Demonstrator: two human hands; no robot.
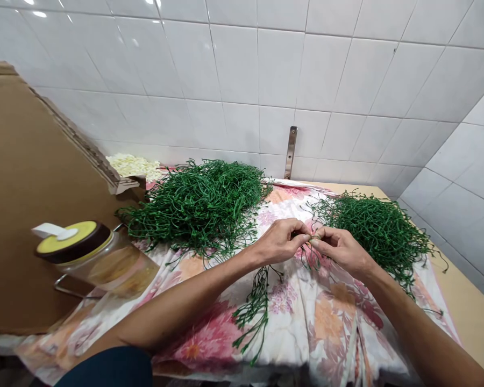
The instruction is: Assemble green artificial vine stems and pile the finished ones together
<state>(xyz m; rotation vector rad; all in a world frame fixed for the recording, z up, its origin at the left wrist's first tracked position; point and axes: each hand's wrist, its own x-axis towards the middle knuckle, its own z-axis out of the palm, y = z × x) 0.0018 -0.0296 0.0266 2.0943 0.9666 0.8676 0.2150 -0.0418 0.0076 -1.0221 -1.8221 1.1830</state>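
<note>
My left hand [282, 240] and my right hand [341, 250] meet above the middle of the flowered cloth. The fingers of both are pinched on a thin green branched stem [310, 259], its tips showing just below my fingertips. A small bunch of similar stems [255, 309] lies on the cloth below my left wrist. Behind my left hand is a large tangled heap of green stems [201, 201]. Another heap of stems [373, 228] sits just beyond my right hand. Where the pinched stem joins between the fingers is too small to make out.
A cardboard box [20, 204] stands at the left. In front of it leans a clear jar [121, 271] with a yellow and brown lid. Pale yellow-white small pieces [133, 165] lie behind. The cloth [294, 338] covers the table; a metal bracket [291, 153] stands against the tiled wall.
</note>
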